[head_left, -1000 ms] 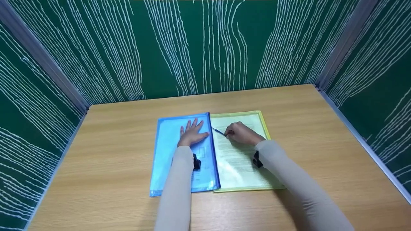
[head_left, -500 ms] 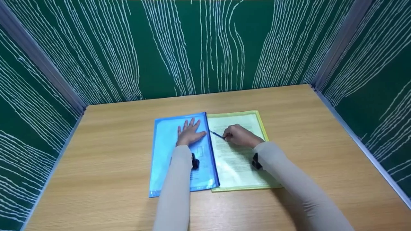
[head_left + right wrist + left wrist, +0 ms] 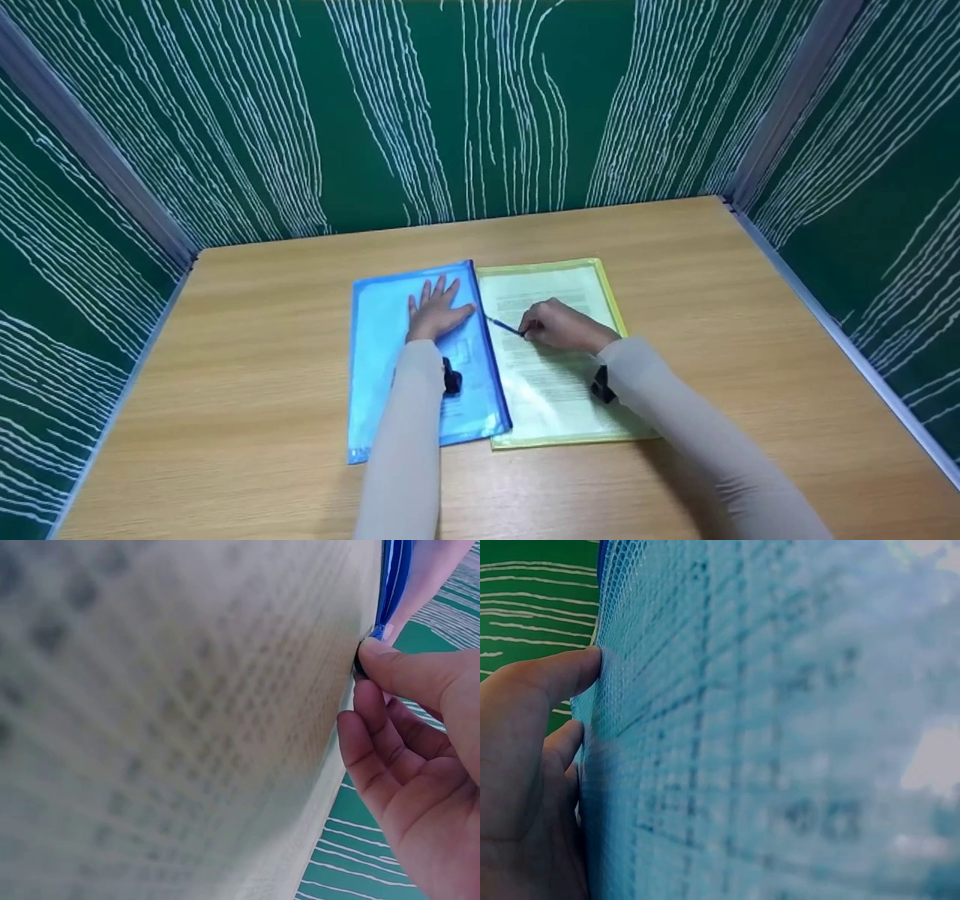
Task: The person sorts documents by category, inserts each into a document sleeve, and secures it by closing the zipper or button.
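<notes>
A blue mesh zip folder (image 3: 375, 337) lies flat, with printed paper showing through it. My left hand (image 3: 437, 311) rests on its upper part, fingers spread and thumb near the zipper edge. In the left wrist view the fingertips (image 3: 589, 667) touch the mesh. My right hand (image 3: 562, 326) pinches the dark zipper pull (image 3: 506, 326) between thumb and index finger, to the right of the folder's edge. The blue zipper (image 3: 394, 581) runs up from that pinch in the right wrist view.
A yellow zip folder (image 3: 540, 405) holding a printed sheet lies under my right hand, alongside the blue one. Both are on a wooden table (image 3: 262, 360). Green panels (image 3: 375, 112) with white wavy lines stand around the back and sides. Black wrist cameras (image 3: 451, 377) sit at the cuffs.
My right hand has drawn the zipper pull down along the blue folder's edge, toward me. The blue folder's top has turned slightly left; my left hand has stayed on it.
</notes>
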A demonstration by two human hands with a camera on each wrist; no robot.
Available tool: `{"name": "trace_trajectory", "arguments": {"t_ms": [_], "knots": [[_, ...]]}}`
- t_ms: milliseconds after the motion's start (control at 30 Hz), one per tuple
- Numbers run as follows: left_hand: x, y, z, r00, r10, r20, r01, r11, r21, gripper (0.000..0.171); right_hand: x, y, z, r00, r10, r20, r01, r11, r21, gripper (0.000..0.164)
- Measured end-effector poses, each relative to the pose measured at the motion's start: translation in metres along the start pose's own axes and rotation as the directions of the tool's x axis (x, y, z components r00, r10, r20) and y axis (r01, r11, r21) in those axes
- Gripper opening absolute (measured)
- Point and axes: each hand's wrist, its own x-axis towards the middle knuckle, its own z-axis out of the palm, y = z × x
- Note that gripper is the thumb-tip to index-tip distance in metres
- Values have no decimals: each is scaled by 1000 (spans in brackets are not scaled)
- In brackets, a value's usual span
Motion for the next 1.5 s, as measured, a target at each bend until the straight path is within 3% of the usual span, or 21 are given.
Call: {"name": "trace_trajectory", "arguments": {"t_ms": [300,967,1500], "knots": [[0,-2,-1,1000,10,15,-10,1000,5,75,-12,-6,-1,999,15,48,-16,1000,22,13],[-4,-11,-2,1000,26,14,-26,999,-45,75,-36,-19,3,986,-104,127,104,995,7,12],[-3,-4,-4,998,44,32,-43,998,-41,76,-59,-26,0,976,-148,157,144,989,37,12]]}}
